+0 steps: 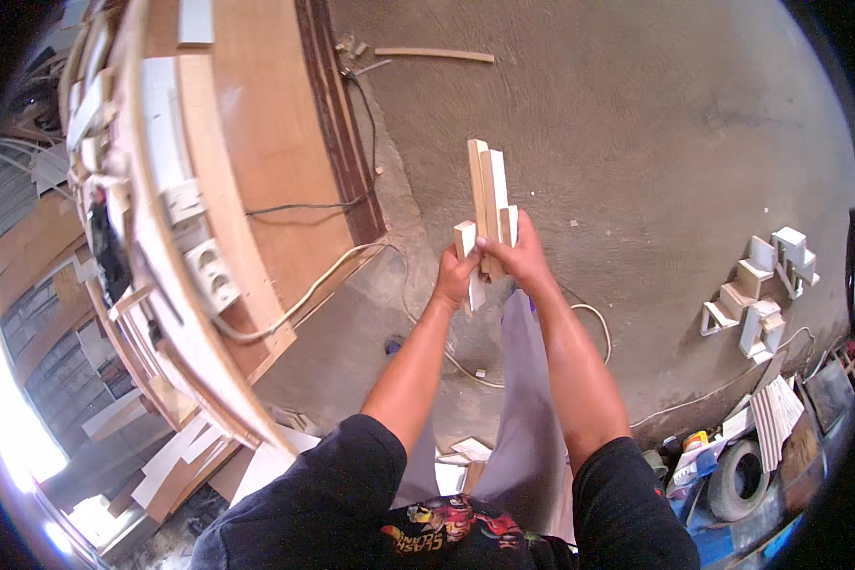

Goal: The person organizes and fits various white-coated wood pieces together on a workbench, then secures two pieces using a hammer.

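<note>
The left hand [455, 274] and right hand [521, 258] grip wooden strips [489, 190] at the frame's centre; the step seems to be holding them bundled, and moving them calls for steady pressure.

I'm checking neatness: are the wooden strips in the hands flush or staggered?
Staggered: the wooden strips held by the left hand and right hand end unevenly, two reaching well past the others.

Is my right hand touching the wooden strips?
Touching. The head view shows the right hand gripping the wooden strips, its thumb lying across them.
</note>
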Motion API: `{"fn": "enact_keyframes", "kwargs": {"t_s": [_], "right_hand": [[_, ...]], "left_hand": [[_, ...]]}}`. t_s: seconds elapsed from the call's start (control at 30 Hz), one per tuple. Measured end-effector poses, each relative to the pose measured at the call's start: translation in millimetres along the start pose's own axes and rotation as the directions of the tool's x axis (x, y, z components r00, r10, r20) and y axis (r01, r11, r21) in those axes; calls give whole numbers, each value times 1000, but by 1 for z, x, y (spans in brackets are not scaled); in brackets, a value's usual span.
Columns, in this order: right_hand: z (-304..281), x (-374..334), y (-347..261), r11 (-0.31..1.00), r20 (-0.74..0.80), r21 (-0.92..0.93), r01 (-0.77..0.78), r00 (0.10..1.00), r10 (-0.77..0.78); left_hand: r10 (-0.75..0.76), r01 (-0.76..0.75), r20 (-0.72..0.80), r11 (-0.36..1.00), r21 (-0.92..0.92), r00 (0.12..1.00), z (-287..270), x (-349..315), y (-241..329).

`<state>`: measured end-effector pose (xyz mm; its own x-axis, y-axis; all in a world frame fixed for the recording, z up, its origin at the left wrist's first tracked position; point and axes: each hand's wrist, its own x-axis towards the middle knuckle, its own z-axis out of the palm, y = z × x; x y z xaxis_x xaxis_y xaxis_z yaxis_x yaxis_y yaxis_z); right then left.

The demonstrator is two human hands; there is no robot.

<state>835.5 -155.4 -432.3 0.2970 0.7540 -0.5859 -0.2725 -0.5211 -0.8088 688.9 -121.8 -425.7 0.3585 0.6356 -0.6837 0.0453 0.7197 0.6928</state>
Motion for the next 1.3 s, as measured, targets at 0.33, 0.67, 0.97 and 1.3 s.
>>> {"fn": "enact_keyframes", "kwargs": {"t_s": [0.33, 0.67, 0.97, 1.3], "right_hand": [[67, -207, -177, 965, 54, 248, 80, 994, -96], [236, -389, -254, 951, 104, 180, 251, 957, -272], [413, -413, -214, 579, 127, -749, 322, 928, -352], [455, -360, -170, 483, 117, -790, 378, 866, -486]], "left_hand": [[74, -76, -111, 997, -21, 991, 10, -210, 107], [260, -258, -76, 966, 30, 963, -111, -440, 220], [376, -217, -473, 908, 357, 797, -305, -475, 217], [302, 79, -520, 805, 588, 799, -335, -449, 261]]}}
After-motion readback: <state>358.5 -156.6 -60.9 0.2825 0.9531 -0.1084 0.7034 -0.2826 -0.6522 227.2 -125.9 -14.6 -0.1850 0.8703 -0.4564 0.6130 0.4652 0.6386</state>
